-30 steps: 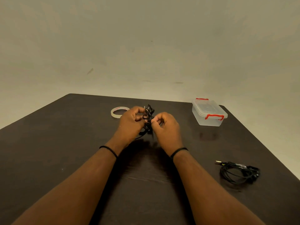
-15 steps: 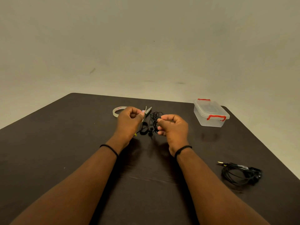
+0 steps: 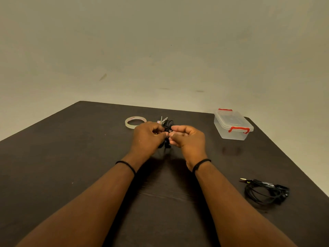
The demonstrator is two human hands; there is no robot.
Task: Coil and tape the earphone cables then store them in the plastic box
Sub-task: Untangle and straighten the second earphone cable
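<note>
A black coiled earphone cable (image 3: pixel 167 126) is held above the dark table (image 3: pixel 71 157), between my two hands. My left hand (image 3: pixel 147 135) grips its left side with curled fingers. My right hand (image 3: pixel 188 138) pinches it from the right, fingertips meeting the left hand's. A small pale strip, perhaps tape, sticks up behind the bundle. A second black earphone cable (image 3: pixel 266 190) lies loosely coiled on the table at the right. The roll of clear tape (image 3: pixel 135 122) lies flat beyond my left hand. The clear plastic box (image 3: pixel 233 124) with red latches stands closed at the far right.
A plain wall rises behind the table's far edge. The table's right edge runs diagonally close to the box and the loose cable.
My hands had drawn apart half a second ago, stretching the bundle; now they have come together again around the cable at the centre.
</note>
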